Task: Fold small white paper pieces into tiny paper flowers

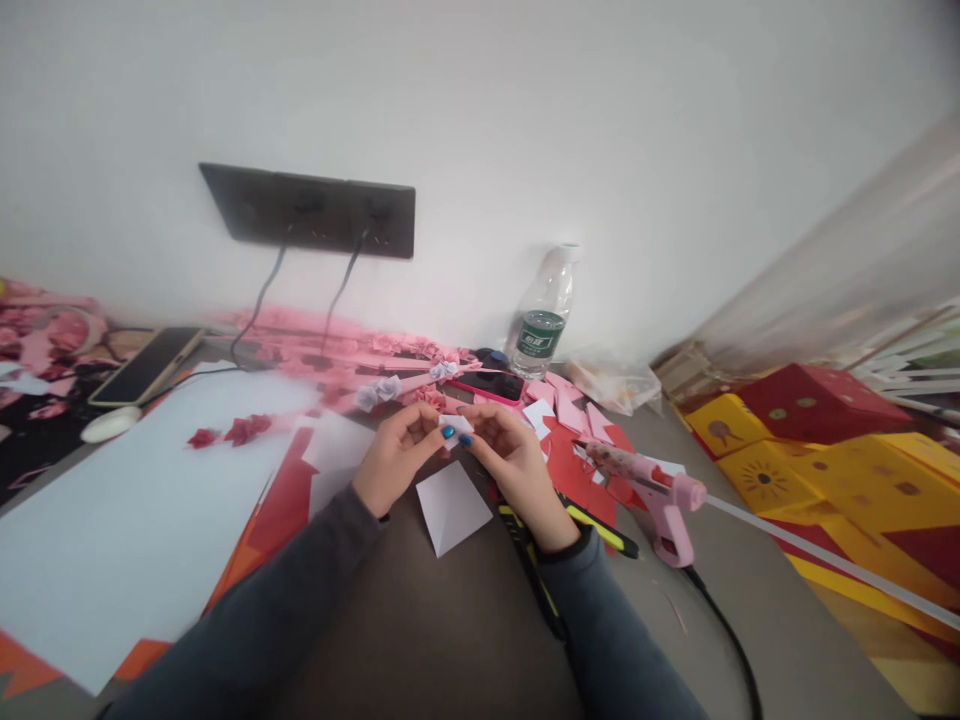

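Observation:
Between both hands, above the table, is a small folded piece of white paper (454, 428). My left hand (405, 450) pinches its left side, thumb on the near face. My right hand (511, 462) pinches the right side the same way, and the two thumbs nearly meet. Just below them a square sheet of white paper (453, 510) lies on the table, with a faint crease across it. Under my right wrist are yellow-and-black scissors (600, 528), partly hidden by the forearm. Pink paper flowers on stems (390, 388) lie behind my left hand.
A pink hot glue gun (660, 490) with a glue stick and black cord lies at right. A water bottle (541, 320) stands by the wall near a phone (491, 384). White sheets (150, 490) cover the left side. Yellow and red boxes (825, 450) sit far right.

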Action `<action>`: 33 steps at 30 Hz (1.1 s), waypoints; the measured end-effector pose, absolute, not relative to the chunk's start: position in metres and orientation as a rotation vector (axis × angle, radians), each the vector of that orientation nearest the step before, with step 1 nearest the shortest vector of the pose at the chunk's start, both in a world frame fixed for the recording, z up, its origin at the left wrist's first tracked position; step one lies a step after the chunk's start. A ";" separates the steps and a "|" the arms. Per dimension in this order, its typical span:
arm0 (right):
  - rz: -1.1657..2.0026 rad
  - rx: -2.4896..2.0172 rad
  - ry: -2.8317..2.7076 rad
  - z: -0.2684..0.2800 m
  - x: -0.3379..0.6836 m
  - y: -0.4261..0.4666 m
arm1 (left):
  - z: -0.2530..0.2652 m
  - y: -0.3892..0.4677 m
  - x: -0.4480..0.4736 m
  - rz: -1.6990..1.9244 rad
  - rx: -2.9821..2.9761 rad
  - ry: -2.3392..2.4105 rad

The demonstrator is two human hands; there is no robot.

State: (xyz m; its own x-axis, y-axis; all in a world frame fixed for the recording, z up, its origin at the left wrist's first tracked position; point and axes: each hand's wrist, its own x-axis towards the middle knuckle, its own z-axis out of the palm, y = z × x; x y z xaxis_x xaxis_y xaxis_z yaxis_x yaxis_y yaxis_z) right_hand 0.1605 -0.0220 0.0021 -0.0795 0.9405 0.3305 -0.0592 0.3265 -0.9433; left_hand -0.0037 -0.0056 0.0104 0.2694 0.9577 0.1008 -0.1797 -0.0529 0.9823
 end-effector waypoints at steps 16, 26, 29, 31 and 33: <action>0.851 -0.955 -1.407 0.003 0.161 -0.022 | 0.010 -0.009 -0.005 0.926 1.352 0.934; 0.891 -0.986 -1.356 -0.004 0.159 -0.020 | 0.010 -0.010 -0.001 0.999 1.188 0.915; 0.902 -1.009 -1.353 -0.004 0.159 -0.020 | 0.012 -0.012 0.000 1.000 1.180 0.932; 0.917 -1.005 -1.360 -0.003 0.159 -0.021 | 0.013 -0.013 0.000 0.999 1.184 0.936; 0.933 -0.992 -1.361 -0.001 0.159 -0.021 | 0.013 -0.013 0.000 1.001 1.188 0.935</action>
State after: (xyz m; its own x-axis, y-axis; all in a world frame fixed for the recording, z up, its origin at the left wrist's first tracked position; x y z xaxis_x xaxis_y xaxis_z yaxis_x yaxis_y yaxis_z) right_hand 0.1593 -0.0209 -0.0014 0.0106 0.9452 0.3263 0.0362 0.3258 -0.9448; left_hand 0.0000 -0.0128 0.0129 0.2927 0.9548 -0.0521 -0.1169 0.0898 0.9891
